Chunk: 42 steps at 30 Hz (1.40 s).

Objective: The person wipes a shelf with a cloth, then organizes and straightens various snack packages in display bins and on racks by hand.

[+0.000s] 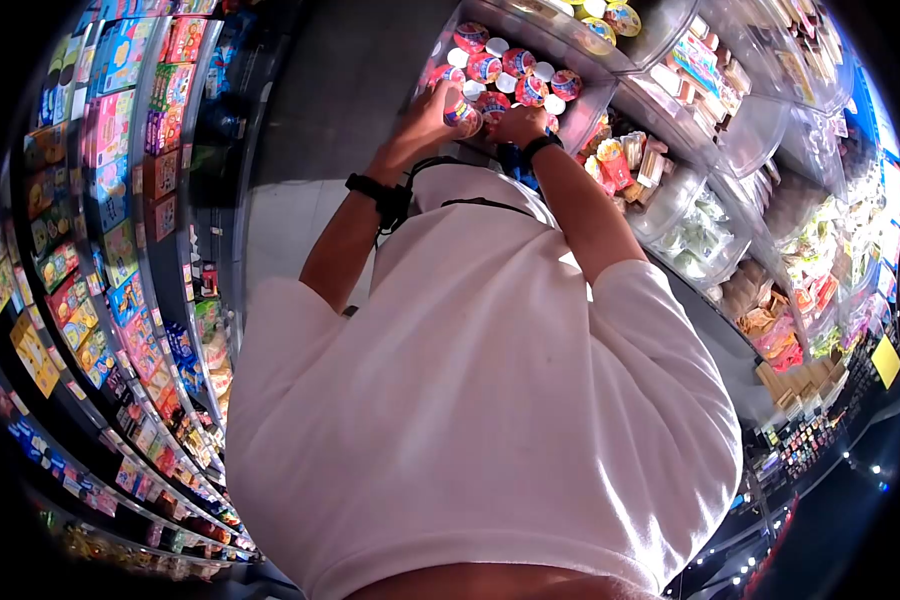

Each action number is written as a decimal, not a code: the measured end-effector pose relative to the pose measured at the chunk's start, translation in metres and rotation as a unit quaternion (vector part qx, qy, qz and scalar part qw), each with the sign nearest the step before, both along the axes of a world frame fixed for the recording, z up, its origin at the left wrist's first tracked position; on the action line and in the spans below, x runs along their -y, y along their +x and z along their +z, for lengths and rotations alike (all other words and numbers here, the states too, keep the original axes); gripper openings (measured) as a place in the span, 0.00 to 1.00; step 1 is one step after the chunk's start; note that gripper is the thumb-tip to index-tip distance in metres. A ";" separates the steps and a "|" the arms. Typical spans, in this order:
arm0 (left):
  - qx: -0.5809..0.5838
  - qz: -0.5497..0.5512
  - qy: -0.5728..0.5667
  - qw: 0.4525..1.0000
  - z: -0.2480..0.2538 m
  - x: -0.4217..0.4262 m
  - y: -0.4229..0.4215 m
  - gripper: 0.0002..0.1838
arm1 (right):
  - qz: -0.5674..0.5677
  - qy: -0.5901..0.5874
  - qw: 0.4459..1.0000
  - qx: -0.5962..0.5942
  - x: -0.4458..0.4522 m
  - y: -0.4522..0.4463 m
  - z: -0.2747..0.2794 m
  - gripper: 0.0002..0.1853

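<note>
My left hand (425,125) is closed around a small round cup-shaped pack (461,119) with a colourful label, over the near left part of a clear plastic bin (595,112). In that bin lie several red and pink cup-shaped packs (519,62) with white bases or lids, some upright and some tipped over. My right hand (521,125) is at the bin's near side, close to the held pack, with its fingers curled. What those fingers hold, if anything, is hidden from me. Something dark blue (517,162) shows just below the right hand.
More clear bins with wrapped sweets (705,225) run along the right. Tall shelves of colourful boxed snacks (120,130) stand on the left. Between them is a grey floor (300,215). A yellow card (885,361) is at far right.
</note>
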<state>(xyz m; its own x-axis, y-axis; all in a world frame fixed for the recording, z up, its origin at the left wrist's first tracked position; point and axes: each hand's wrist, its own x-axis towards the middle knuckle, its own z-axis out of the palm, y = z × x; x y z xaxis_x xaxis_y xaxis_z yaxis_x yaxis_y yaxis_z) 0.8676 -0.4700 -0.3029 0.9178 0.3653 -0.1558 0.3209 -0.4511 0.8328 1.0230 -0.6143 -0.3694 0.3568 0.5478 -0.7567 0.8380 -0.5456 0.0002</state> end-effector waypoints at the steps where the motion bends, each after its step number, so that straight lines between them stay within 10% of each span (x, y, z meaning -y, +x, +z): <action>1: 0.000 -0.003 -0.001 1.000 -0.004 -0.003 0.004 0.38 | -0.003 -0.001 1.000 0.000 0.000 0.002 0.003 0.40; 12: -0.049 -0.080 -0.119 0.988 -0.051 -0.011 0.029 0.35 | -0.044 -0.047 0.997 -0.044 0.023 0.041 0.064 0.43; 19: 0.090 -0.307 0.079 0.944 -0.063 0.037 0.078 0.26 | -0.093 -0.031 0.995 0.021 0.063 0.029 0.143 0.43; 21: -0.065 -0.353 0.071 0.931 -0.057 0.044 0.084 0.26 | -0.128 -0.013 0.991 0.026 0.075 0.025 0.150 0.44; 35: 0.029 -0.337 0.257 0.905 -0.062 0.053 0.080 0.15 | -0.167 0.047 0.985 0.014 0.096 0.004 0.142 0.35; 42: -0.082 -0.284 -0.036 0.954 -0.075 0.054 0.082 0.09 | -0.210 0.092 0.973 0.025 0.089 0.001 0.134 0.34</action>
<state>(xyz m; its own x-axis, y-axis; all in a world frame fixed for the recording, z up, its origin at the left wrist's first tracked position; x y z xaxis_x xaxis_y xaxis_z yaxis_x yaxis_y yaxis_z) 0.9501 -0.5241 -0.3780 0.9253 -0.2019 -0.3210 0.1702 -0.5352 0.8274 1.0236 -0.7031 -0.2354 0.6127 0.4704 -0.6351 0.5422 -0.8349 -0.0952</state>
